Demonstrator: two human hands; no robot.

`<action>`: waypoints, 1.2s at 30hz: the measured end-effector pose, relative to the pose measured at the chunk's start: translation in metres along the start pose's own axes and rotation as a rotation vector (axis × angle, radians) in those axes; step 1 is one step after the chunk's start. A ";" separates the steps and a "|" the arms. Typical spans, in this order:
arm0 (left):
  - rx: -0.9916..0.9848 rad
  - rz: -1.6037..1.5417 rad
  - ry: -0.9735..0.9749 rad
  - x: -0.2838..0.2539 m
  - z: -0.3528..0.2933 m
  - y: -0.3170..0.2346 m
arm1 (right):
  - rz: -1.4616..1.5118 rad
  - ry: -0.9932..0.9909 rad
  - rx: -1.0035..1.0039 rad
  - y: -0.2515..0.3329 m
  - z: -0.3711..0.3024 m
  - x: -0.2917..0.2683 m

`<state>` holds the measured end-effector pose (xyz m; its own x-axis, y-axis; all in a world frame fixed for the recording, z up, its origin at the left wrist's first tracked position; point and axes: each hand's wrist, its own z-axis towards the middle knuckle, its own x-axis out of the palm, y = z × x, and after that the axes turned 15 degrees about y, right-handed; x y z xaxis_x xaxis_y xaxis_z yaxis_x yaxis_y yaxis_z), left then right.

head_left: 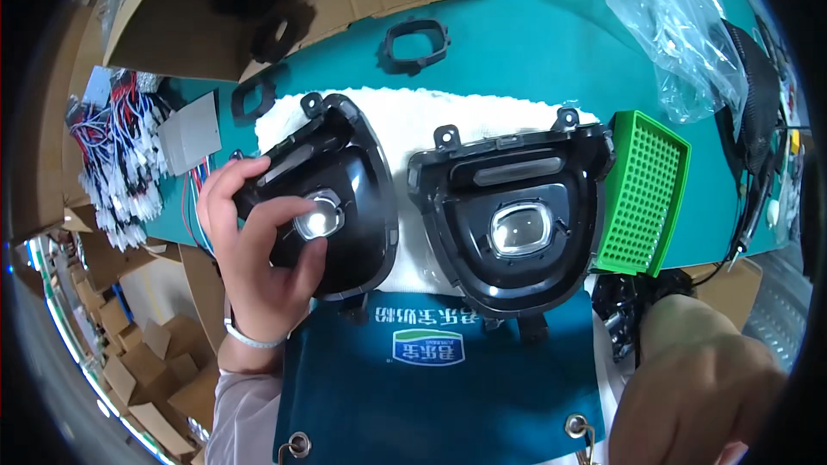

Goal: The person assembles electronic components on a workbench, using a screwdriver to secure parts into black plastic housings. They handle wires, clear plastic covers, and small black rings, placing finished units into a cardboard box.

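Two black lamp housings lie side by side on a white cloth (405,112), each with a clear lens. My left hand (267,250) is at the left lamp housing (366,241): thumb and index finger close around the edges of its shiny lens (319,220), the other fingers resting by the housing's upper left edge. The right lamp housing (521,280) lies untouched, its lens (520,231) facing up. Low at the right and close to the camera, my right hand (702,396) is curled with its back showing; most of its fingers and anything in them are hidden.
A green perforated tray (644,194) stands right of the cloth. Clear plastic bags (672,26) lie behind it. A black frame (415,43) sits on the teal table (508,43), near an open cardboard box (172,13). Bundled wires (121,151) lie left; black parts (620,301) lie near my right arm.
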<state>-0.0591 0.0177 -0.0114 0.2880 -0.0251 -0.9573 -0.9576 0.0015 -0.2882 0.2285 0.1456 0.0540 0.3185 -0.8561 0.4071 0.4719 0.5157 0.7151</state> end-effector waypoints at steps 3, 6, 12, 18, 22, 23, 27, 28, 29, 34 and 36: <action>-0.010 0.017 -0.015 0.001 -0.003 -0.003 | 0.014 -0.003 0.000 -0.004 0.001 -0.001; 0.073 0.047 -0.044 0.000 -0.003 -0.005 | 0.045 -0.013 -0.027 -0.005 0.000 0.004; 0.180 0.050 0.030 -0.005 -0.005 -0.010 | 0.061 -0.004 -0.010 -0.004 0.001 0.004; 0.516 0.006 0.243 -0.022 0.004 -0.044 | 0.072 0.001 0.145 0.004 0.013 -0.003; 0.546 -0.143 0.392 -0.004 0.025 -0.076 | 0.190 -0.044 0.459 0.014 0.023 -0.008; 0.542 -0.147 0.412 -0.002 0.029 -0.079 | 0.225 -0.077 0.533 0.017 0.025 -0.005; 0.517 -0.126 0.469 0.002 0.037 -0.081 | 0.101 -0.064 0.622 0.029 0.032 0.001; 0.516 -0.123 0.489 0.002 0.037 -0.081 | 0.131 -0.079 0.600 0.028 0.027 0.005; 0.516 -0.119 0.509 0.001 0.037 -0.081 | 0.150 -0.076 0.556 0.025 0.022 0.007; 0.510 -0.123 0.451 0.009 0.032 -0.080 | 0.112 0.030 0.297 0.001 0.009 -0.004; 0.519 -0.128 0.447 0.011 0.029 -0.079 | 0.065 0.057 0.224 -0.003 0.005 -0.012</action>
<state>0.0199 0.0465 -0.0003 0.2608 -0.4656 -0.8457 -0.7563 0.4459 -0.4787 0.2191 0.1546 0.0496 0.3914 -0.8147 0.4278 0.2568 0.5432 0.7994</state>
